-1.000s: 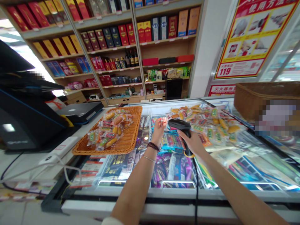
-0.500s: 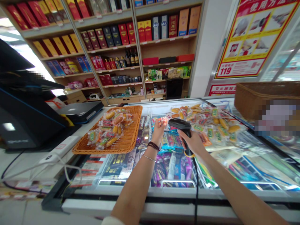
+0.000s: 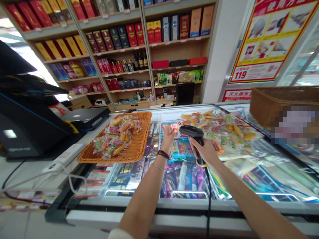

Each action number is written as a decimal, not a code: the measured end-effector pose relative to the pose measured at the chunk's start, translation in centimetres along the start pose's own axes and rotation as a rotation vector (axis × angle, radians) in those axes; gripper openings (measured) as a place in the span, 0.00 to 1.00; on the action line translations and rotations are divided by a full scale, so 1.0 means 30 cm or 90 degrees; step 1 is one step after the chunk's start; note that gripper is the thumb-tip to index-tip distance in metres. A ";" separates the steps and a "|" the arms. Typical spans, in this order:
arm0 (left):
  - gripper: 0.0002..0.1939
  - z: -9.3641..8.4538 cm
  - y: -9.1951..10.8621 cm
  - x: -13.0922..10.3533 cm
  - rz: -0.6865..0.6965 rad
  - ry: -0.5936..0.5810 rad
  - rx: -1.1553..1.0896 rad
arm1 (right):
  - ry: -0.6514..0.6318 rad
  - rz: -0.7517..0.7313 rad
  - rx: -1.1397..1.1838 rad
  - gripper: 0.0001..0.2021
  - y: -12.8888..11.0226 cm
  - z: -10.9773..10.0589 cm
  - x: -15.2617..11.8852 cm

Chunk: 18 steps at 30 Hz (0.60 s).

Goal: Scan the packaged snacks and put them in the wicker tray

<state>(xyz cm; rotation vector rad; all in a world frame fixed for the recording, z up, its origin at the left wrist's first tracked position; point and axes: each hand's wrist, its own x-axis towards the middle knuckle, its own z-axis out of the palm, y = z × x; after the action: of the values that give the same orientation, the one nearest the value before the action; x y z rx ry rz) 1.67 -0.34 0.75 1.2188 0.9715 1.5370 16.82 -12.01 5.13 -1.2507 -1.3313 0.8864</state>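
My left hand (image 3: 169, 138) pinches a small wrapped sausage (image 3: 172, 127), lit reddish on its near side. Just right of it, my right hand (image 3: 203, 148) is wrapped round the handle of a black barcode scanner (image 3: 191, 131), whose head points left at the packet. A black cable runs down from the scanner's grip. To the left, an orange wicker basket (image 3: 143, 142) holds several wrapped sausages (image 3: 123, 126). A larger heap of wrapped sausages (image 3: 231, 131) lies to the right on the freezer's glass top (image 3: 231, 159).
Coloured packs (image 3: 184, 172) show through the freezer glass. At left stand a black checkout machine (image 3: 25, 132), a flat scale (image 3: 86, 118) and a white power strip (image 3: 63, 157) with cables. A brown basket (image 3: 264, 109) sits at right. Shelves of boxes (image 3: 134, 35) line the back wall.
Almost nothing differs. Both hands, the sausage packet and the scanner stay in nearly the same place.
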 end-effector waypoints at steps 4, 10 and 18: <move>0.18 0.002 0.001 0.001 -0.021 -0.001 -0.031 | 0.003 -0.006 -0.009 0.24 0.002 0.000 -0.001; 0.17 0.010 0.006 0.001 -0.041 0.004 -0.067 | 0.002 -0.010 -0.021 0.24 0.007 -0.002 -0.002; 0.18 0.012 0.011 -0.003 -0.038 0.012 -0.061 | 0.011 -0.010 -0.028 0.23 -0.001 0.004 -0.008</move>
<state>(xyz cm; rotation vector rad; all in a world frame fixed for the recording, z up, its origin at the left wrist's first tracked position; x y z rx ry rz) 1.95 -0.51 1.10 1.1009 0.9276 1.5320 16.68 -12.21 5.09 -1.2776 -1.3512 0.8373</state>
